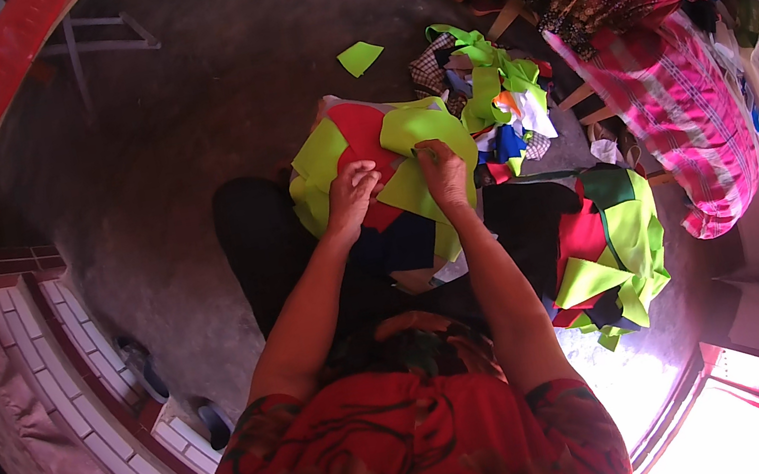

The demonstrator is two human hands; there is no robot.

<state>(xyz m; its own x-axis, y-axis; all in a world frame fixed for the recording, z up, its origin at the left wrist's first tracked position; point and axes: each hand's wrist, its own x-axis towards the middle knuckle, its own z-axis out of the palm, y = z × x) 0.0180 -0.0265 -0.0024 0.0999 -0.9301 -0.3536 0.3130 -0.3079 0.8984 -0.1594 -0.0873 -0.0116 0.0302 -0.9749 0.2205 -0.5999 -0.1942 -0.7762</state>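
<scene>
Across my lap lies a patchwork cloth (363, 128) of neon yellow-green, red and dark blue pieces. My right hand (445, 175) is closed in a pinch on a yellow-green fabric piece (426, 124) at the right of the patchwork. Over the red part, my left hand (353, 199) has its fingers curled together, a short way from the right one. Whatever its fingertips hold, if anything, is too small to make out.
Mixed fabric scraps (502, 98) are heaped beyond my right knee. More yellow-green, red and dark cloth (615, 246) hangs at my right side. One yellow-green scrap (360, 59) lies on the floor ahead. Pink checked cloth (671, 104) drapes at the right; a red-topped table (13, 58) stands far left.
</scene>
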